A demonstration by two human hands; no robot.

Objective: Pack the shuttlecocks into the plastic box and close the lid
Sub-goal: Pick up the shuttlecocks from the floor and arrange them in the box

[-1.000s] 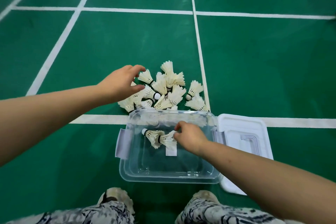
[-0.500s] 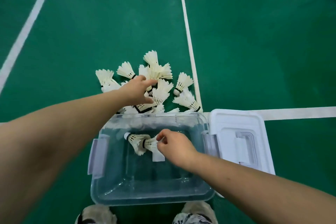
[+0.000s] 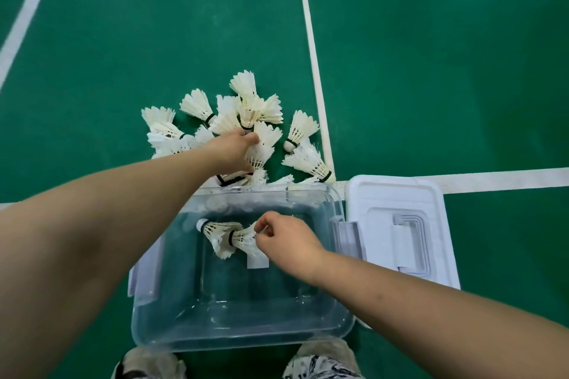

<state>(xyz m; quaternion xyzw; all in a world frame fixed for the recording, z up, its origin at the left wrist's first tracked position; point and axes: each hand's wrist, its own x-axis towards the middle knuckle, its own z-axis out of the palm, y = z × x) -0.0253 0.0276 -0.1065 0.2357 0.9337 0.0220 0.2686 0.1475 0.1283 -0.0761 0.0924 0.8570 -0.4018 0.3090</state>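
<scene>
A clear plastic box point(image 3: 240, 329) stands open on the green floor in front of me. Inside it lie two white shuttlecocks nested together point(image 3: 223, 232); my right hand point(image 3: 286, 243) pinches the feathers of the rear one. Beyond the box's far wall is a pile of several white shuttlecocks point(image 3: 246, 108). My left hand point(image 3: 234, 149) reaches into that pile and grips one shuttlecock point(image 3: 261, 148) by its feathers. The white lid point(image 3: 400, 203) lies flat on the floor to the right of the box.
White court lines point(image 3: 311, 49) cross the green floor beyond and beside the pile. My two shoes point(image 3: 323, 360) show at the bottom edge, just behind the box. Hinged clips point(image 3: 346, 234) hang on the box's left and right sides.
My left hand has closed round a shuttlecock in the pile. My right hand stays in the box on the nested pair. The view has tilted down and come closer.
</scene>
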